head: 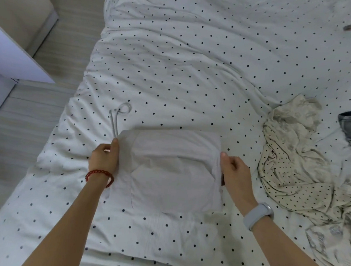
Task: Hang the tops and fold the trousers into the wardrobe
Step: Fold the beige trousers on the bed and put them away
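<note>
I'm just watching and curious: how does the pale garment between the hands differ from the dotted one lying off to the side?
The plain pale garment is unpatterned; the cream dotted garment carries dark spots. The plain one lies flat, folded into a neat rectangle; the dotted one lies crumpled in a loose heap. The left hand and right hand each grip an edge of the plain one; nobody touches the dotted one. Both rest on the polka-dot duvet.

I read this as a home bedroom. Bed (197, 61) under polka-dot duvet, loose clothes (294, 163) on it, wood-look floor (22, 141) alongside.
</note>
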